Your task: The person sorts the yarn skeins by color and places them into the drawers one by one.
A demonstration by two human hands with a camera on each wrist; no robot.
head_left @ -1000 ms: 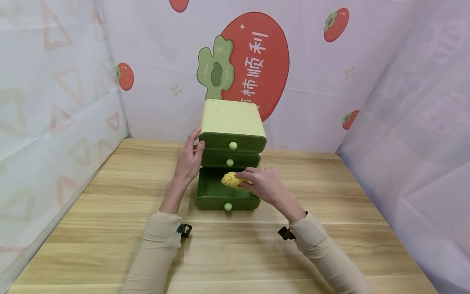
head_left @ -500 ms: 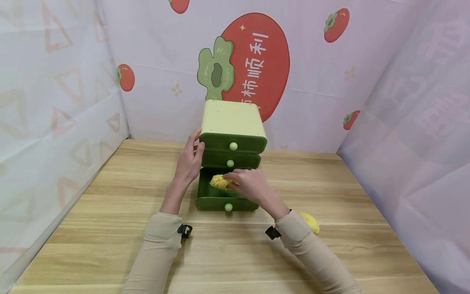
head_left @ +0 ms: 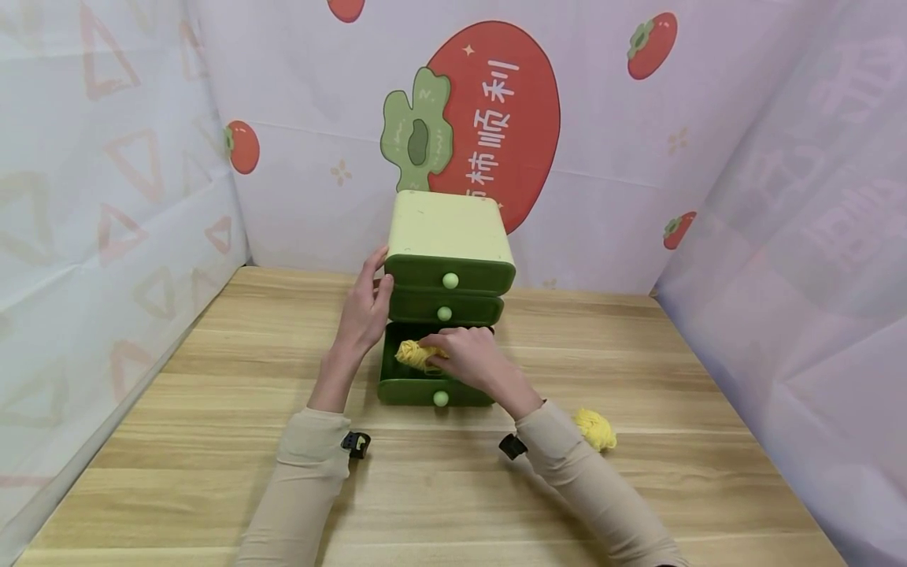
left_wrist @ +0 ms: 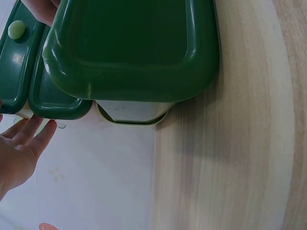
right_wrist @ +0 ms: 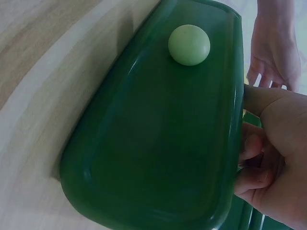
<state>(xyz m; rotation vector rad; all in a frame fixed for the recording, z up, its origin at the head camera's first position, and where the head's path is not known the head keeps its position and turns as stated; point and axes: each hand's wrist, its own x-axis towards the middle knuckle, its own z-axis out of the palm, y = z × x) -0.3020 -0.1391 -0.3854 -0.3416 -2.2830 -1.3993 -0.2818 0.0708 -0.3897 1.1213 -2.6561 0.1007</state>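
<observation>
A small drawer cabinet (head_left: pixel 449 228) has a pale top and green fronts with round knobs. Its bottom drawer (head_left: pixel 411 391) is pulled out; the upper two are closed. My left hand (head_left: pixel 364 311) rests against the cabinet's left side, and the left wrist view shows its fingers (left_wrist: pixel 29 129) stretched along the edge. Inside the bottom drawer, my right hand (head_left: pixel 471 358) pinches a bundle of yellow yarn (head_left: pixel 412 354), whose right end is hidden by the fingers. In the right wrist view the drawer front (right_wrist: pixel 153 129) covers most of that bundle.
A second bundle of yellow yarn (head_left: pixel 596 430) lies on the wooden table (head_left: pixel 425 488), beside my right forearm. Behind the cabinet hangs a printed cloth backdrop (head_left: pixel 305 94), with more cloth along both sides of the table.
My right hand has moved left and slightly down into the drawer with the yarn. The second yarn bundle has come out from behind the right sleeve. My left hand stays put.
</observation>
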